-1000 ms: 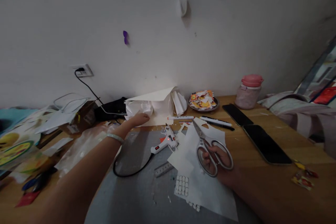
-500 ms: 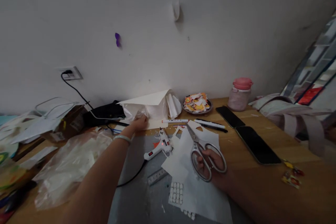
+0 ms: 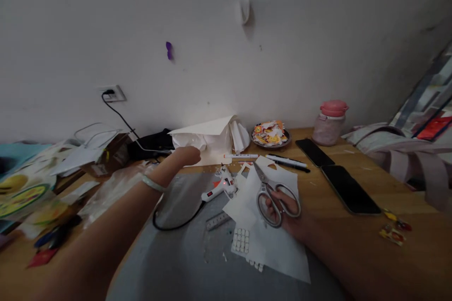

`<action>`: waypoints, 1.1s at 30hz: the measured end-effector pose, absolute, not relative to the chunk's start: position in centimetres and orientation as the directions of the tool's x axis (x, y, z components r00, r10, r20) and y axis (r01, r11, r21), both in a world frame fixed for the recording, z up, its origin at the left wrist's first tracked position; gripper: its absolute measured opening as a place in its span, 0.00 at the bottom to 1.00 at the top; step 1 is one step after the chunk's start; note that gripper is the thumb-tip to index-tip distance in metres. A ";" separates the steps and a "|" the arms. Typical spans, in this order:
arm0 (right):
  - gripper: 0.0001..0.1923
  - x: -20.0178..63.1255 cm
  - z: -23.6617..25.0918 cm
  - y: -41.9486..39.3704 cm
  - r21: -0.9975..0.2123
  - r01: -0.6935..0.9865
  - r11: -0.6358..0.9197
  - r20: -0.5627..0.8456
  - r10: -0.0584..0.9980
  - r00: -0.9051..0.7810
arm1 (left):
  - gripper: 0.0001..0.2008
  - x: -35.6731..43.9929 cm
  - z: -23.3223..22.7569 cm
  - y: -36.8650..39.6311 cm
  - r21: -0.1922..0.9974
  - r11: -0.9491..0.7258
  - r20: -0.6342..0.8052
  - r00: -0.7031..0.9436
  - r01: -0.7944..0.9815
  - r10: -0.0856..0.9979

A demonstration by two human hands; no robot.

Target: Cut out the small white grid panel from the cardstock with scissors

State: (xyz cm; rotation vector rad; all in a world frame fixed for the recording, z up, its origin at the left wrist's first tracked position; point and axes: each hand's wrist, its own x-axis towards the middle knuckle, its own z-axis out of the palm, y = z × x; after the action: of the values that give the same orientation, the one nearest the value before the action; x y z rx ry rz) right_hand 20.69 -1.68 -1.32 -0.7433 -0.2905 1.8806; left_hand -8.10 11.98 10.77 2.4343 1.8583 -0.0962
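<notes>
My right hand [image 3: 287, 214] has its fingers through and around the grey handles of a pair of scissors [image 3: 263, 197]. The blades point up and away, over white paper sheets [image 3: 270, 240]. My left hand [image 3: 189, 154] is stretched forward beside a clear plastic bag [image 3: 208, 142] with white paper in it. Its fingers look curled, and anything in them is hidden. Nearer to me than that hand lies a white glue gun [image 3: 215, 190] with a red light and a black cord, on a grey mat [image 3: 151, 263]. Part of a ruler [image 3: 217, 221] shows beside the paper.
Markers [image 3: 287, 161] lie behind the paper. A bowl [image 3: 271, 146] of paper scraps and a pink-lidded jar [image 3: 329, 124] stand by the wall. Two phones [image 3: 351, 189] lie to the right. A cardboard box [image 3: 109, 155] and plastic wrapping [image 3: 113, 190] are on the left.
The view has shifted, so most things sit further right. My left hand has lifted slightly by the plastic bag. My right hand still holds the scissors over the paper.
</notes>
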 end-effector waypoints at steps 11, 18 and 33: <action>0.07 22.0 -2.2 -1.0 -0.413 -0.745 -0.524 -0.347 0.847 -0.404 | 0.16 -0.6 8.1 -4.0 0.204 -0.415 -0.259 0.457 0.887 0.851; 0.07 21.9 -1.9 -1.1 -0.411 -0.757 -0.507 -0.323 0.858 -0.399 | 0.19 2.8 4.5 -6.0 0.156 -0.255 -0.367 0.295 0.954 0.882; 0.10 21.8 -1.8 -1.3 -0.483 -0.713 -0.508 -0.331 0.860 -0.389 | 0.15 -0.4 3.1 -4.7 0.470 -0.224 -0.381 0.425 0.854 0.821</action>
State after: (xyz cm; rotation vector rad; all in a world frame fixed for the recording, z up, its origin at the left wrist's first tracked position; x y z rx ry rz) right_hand 21.79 -1.35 -1.85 -0.6793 -0.3228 2.0090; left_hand -0.43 -4.67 3.10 2.0568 1.4084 -0.0683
